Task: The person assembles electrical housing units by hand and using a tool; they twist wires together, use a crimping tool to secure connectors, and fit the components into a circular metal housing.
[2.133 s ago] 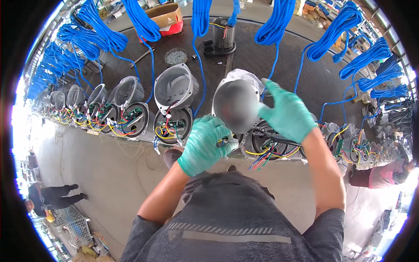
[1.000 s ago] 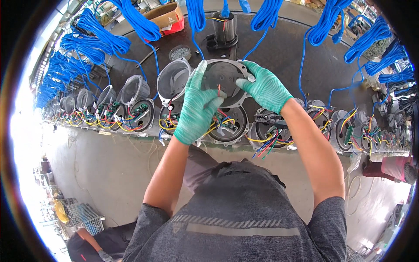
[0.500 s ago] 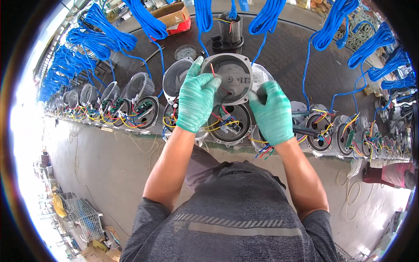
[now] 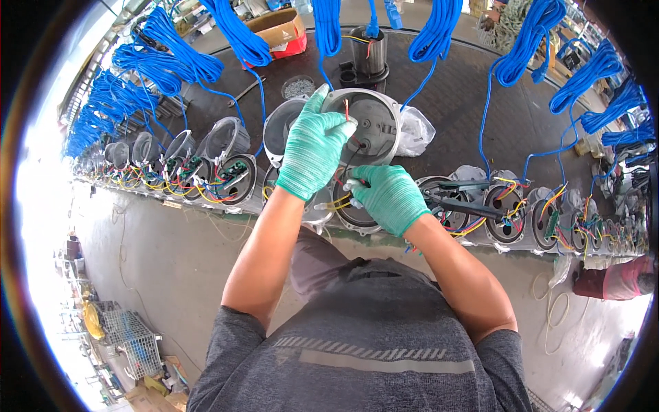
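My left hand [image 4: 314, 152], in a green glove with pale fingertips, is closed on the left rim of a round grey metal housing [image 4: 379, 129]. The housing is tilted so that its hollow inside faces me. Beside the left thumb, the end of a red wire [image 4: 347, 108] sticks up. Just below, my right hand [image 4: 390, 198], gloved alike, closes its fingers on wires at a round base [image 4: 358, 221]. White connectors [image 4: 353, 185] and yellow wires show by those fingertips; the hand hides much of the base.
More bases and open housings [image 4: 223, 141] line the near table edge on both sides. A dark two-handled tool [image 4: 470, 207] lies across bases at the right. Blue cable coils [image 4: 237, 38] hang along the far side. A clear plastic bag [image 4: 414, 132] and a dish of screws [image 4: 298, 88] are behind.
My right hand has moved left and down from beside the housing's right rim to the wires below it, uncovering the dark tool. My left hand keeps its hold on the housing.
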Demonstrator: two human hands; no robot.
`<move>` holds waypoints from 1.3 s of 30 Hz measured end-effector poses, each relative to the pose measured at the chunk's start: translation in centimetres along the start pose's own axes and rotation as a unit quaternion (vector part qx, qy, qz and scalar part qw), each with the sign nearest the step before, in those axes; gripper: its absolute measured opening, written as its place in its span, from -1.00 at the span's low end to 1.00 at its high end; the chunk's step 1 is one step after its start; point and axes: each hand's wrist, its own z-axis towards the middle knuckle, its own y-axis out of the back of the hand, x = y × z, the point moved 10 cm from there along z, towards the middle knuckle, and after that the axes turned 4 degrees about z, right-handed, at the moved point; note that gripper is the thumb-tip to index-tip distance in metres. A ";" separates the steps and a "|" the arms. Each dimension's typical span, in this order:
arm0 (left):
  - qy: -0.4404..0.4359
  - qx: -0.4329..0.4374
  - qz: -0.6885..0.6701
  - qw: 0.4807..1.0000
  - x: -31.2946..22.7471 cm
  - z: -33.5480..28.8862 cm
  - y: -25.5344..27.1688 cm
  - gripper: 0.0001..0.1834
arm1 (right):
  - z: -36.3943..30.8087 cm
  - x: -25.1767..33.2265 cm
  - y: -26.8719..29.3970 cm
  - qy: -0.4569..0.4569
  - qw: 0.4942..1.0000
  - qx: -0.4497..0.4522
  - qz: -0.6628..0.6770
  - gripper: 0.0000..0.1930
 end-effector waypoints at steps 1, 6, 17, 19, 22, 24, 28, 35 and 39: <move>-0.001 0.005 0.019 1.000 0.1 0.0 -0.2 -0.75 | 0.2 -0.2 -0.5 -0.022 0.999 0.024 0.009 -0.72; -0.025 -0.014 -0.006 1.000 0.1 -0.3 -0.2 -0.68 | 0.5 0.8 -1.7 -0.003 0.992 0.035 -0.118 -0.72; 0.049 0.035 -0.026 0.998 -1.8 -0.6 -0.9 -0.43 | 3.2 0.0 -4.3 0.070 0.976 0.160 -0.131 -0.72; 0.021 0.013 -0.011 1.000 -2.1 -0.8 -0.5 -0.46 | 2.2 2.5 -5.6 0.275 0.917 0.180 -0.227 -0.72; -0.001 0.002 0.027 1.000 -1.6 -0.8 -0.4 -0.46 | 2.3 1.2 -4.6 0.142 0.956 0.207 -0.150 -0.69; -0.006 0.000 0.025 1.000 -1.4 -0.7 -0.5 -0.46 | 2.1 0.7 -4.0 0.098 0.974 0.177 -0.105 -0.67; 0.014 0.007 -0.050 0.999 -1.7 -0.7 -0.4 -0.45 | 0.8 -0.1 -1.7 -0.024 0.989 0.136 -0.060 -0.64; -0.019 -0.034 -0.049 0.998 -1.4 -1.1 0.2 -0.80 | -0.5 -0.7 -0.1 -0.026 0.993 0.107 -0.035 -0.64; -0.025 -0.042 -0.045 0.998 -1.2 -1.5 0.2 -0.77 | 0.1 -0.4 1.6 -0.009 0.993 0.047 -0.112 -0.68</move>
